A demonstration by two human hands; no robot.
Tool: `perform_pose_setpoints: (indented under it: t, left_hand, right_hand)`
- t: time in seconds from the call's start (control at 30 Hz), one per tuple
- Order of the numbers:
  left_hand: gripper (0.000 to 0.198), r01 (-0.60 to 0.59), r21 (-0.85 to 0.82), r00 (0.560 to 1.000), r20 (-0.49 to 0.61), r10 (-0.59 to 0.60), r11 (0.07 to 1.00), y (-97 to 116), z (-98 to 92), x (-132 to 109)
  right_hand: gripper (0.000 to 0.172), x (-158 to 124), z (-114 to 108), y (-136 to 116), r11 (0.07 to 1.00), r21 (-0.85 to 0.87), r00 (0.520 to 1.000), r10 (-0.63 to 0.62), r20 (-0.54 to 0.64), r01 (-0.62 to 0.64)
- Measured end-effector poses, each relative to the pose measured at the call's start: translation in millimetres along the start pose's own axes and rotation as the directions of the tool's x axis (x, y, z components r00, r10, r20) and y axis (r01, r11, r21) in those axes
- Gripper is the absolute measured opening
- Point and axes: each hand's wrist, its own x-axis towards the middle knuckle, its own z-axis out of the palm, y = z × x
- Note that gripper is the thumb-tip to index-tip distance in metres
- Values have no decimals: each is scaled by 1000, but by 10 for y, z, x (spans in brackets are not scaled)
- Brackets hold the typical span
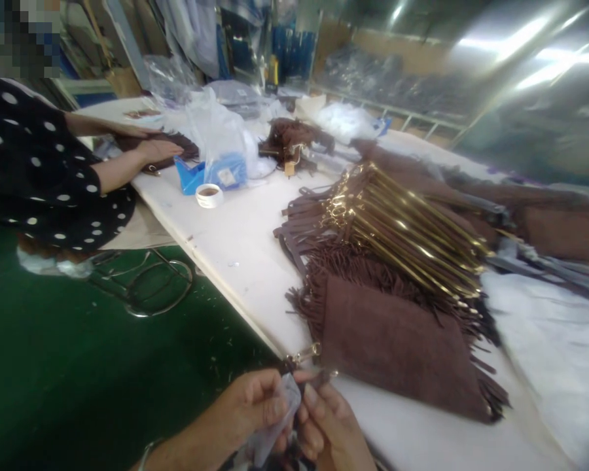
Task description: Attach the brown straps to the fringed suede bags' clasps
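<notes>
My left hand (248, 405) and my right hand (326, 422) meet at the bottom of the view, at the table's near edge. Both are closed in a pinch on a small piece of clear plastic wrap (279, 415) around a gold clasp and strap end (304, 356). The strap leads to a brown suede fringed bag (397, 340) lying flat just beyond my hands. Behind it a stack of the same brown fringed bags (397, 229) with gold zippers is fanned out.
A co-worker in a dotted black top (39, 170) presses both hands on a brown bag (161, 147) at the far left. A tape roll (209, 195), a blue box (191, 175), plastic bags and white wrapping (544, 340) lie on the white table (235, 242). Green floor (53, 379) on the left.
</notes>
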Motion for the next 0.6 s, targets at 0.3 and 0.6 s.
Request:
perform_pose_setpoints:
  t: [0.3, 0.6]
  left_hand:
    - [40, -38, -59, 999, 29, 39, 998, 7, -109, -56]
    - [27, -287, 560, 914, -81, 397, 777, 40, -58, -182]
  right_hand:
    - [45, 30, 36, 116, 999, -25, 992, -48, -113, 46]
    - [49, -6, 145, 106, 990, -133, 979, -75, -188, 50]
